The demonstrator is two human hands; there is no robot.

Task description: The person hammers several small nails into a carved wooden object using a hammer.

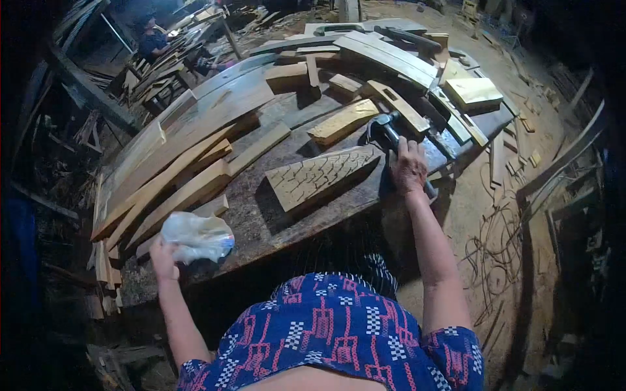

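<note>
My left hand [163, 259] is closed on the edge of a whitish plastic bag [193, 236] at the workbench's near left; what the bag holds cannot be made out. My right hand [409, 168] is wrapped round the handle of a hammer [388, 130], whose dark metal head points away from me. Just left of that hand lies a wooden block [319, 176] with a carved or drawn scale-like pattern on its face. Behind the block sits a shorter wood piece [343, 122]. A slotted wooden piece [399, 108] lies beyond the hammer.
Long curved boards [189, 186] cover the left of the workbench [274, 231]. A pale block [474, 93], planks and a handsaw [407, 38] crowd the far right. Scraps and a tangled cord [492, 244] lie on the floor at right. A person [153, 42] sits among wood at far left.
</note>
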